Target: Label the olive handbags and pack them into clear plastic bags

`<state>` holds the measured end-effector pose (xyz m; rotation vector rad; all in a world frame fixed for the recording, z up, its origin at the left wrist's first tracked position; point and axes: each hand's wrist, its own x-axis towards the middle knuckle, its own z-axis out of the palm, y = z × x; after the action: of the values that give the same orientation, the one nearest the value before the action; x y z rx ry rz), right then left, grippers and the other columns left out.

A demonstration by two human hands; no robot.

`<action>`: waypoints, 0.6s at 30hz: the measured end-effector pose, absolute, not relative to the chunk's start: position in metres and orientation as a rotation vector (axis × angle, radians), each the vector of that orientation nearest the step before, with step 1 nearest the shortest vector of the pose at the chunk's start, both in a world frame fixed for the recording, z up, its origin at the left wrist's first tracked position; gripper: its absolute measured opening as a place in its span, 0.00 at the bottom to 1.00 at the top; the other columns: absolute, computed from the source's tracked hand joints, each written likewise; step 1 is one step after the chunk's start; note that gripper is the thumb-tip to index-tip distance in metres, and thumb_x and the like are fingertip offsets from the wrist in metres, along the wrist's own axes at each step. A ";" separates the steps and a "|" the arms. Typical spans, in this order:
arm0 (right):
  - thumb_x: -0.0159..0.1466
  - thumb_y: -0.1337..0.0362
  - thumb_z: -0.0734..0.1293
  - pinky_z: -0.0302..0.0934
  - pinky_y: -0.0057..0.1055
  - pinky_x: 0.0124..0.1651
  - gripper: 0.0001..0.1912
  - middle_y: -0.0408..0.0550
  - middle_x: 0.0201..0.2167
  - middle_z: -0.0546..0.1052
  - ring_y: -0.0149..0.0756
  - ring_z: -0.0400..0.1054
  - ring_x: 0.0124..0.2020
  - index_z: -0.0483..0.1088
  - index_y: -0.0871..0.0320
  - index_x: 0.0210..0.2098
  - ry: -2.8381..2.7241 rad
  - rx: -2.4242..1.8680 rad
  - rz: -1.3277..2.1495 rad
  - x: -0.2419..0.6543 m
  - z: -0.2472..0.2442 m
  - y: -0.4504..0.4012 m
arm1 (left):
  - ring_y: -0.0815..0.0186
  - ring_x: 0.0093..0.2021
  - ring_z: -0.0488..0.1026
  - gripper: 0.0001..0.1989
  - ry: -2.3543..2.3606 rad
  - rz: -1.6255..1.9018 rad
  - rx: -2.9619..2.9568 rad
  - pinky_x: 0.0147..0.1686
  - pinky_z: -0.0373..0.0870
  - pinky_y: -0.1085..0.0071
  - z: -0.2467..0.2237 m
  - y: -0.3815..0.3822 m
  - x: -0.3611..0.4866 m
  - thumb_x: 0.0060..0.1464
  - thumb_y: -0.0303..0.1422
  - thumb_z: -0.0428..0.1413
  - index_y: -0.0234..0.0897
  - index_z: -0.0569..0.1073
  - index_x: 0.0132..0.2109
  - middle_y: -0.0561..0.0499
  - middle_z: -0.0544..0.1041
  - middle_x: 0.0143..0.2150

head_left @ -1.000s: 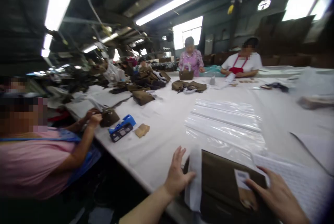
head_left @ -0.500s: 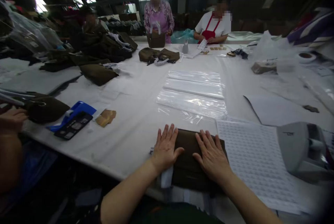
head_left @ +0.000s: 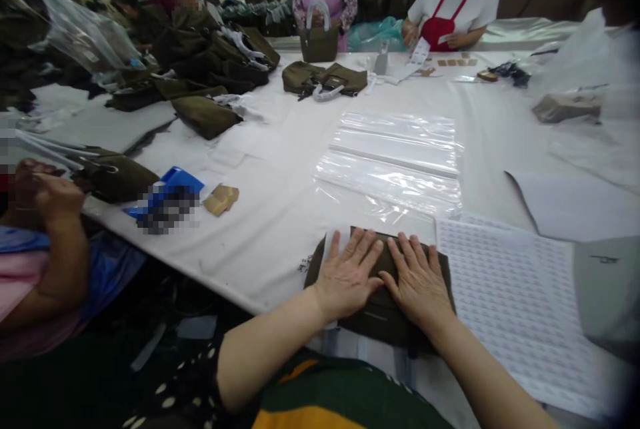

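Both of my hands lie flat on a dark olive fabric bag (head_left: 385,322) at the table's near edge. My left hand (head_left: 345,276) rests on its left part with the fingers spread, over a pale strip. On the right part, my right hand (head_left: 419,279) is pressed down, fingers apart and thumb toward the left hand. Beyond the bag are clear plastic sleeves (head_left: 395,156). To its right lies a printed sheet (head_left: 510,302).
A blue packet (head_left: 181,182) and a brown card piece (head_left: 221,200) lie to the left. More olive bags (head_left: 205,116) are piled at the back left. A person's hands (head_left: 57,196) are at far left; two people stand across the table (head_left: 265,216).
The view has shifted, so the table scene sits differently. My left hand has moved onto the bag's left part, where a further flap and a pale strip now show.
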<state>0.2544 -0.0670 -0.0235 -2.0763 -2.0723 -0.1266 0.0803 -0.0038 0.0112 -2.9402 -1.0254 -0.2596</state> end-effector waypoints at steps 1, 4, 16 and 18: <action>0.64 0.52 0.53 0.31 0.52 0.64 0.30 0.53 0.64 0.49 0.47 0.36 0.65 0.54 0.61 0.61 -2.072 -2.063 -0.132 0.254 -0.024 -0.067 | 0.57 0.67 0.35 0.31 -1.000 -0.276 -2.957 0.62 0.29 0.48 0.008 -0.006 0.083 0.59 0.50 0.40 0.39 0.51 0.64 0.47 0.44 0.68; 0.64 0.54 0.51 0.32 0.55 0.63 0.29 0.56 0.65 0.48 0.49 0.35 0.65 0.53 0.63 0.61 -2.065 -2.035 -0.159 0.253 -0.029 -0.066 | 0.58 0.67 0.38 0.32 -1.020 -0.332 -2.979 0.62 0.30 0.47 -0.007 -0.005 0.086 0.57 0.54 0.39 0.44 0.52 0.63 0.50 0.49 0.67; 0.64 0.56 0.53 0.33 0.57 0.62 0.28 0.54 0.65 0.47 0.50 0.35 0.65 0.54 0.59 0.61 -2.044 -2.109 -0.199 0.253 -0.032 -0.068 | 0.51 0.67 0.35 0.35 -1.199 -0.442 -2.827 0.61 0.28 0.46 -0.022 0.008 0.071 0.57 0.48 0.45 0.35 0.48 0.65 0.43 0.46 0.67; 0.64 0.56 0.53 0.33 0.57 0.62 0.28 0.55 0.65 0.47 0.51 0.35 0.65 0.54 0.60 0.60 -2.050 -2.102 -0.194 0.252 -0.032 -0.066 | 0.52 0.67 0.34 0.35 -1.135 -0.517 -2.839 0.61 0.28 0.45 -0.026 0.010 0.071 0.57 0.48 0.46 0.36 0.46 0.65 0.42 0.47 0.67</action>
<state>0.2524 -0.0659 -0.0320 -2.1019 -2.0502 -0.1938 0.0712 0.0105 -0.0257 -2.8391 -1.1345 -0.5166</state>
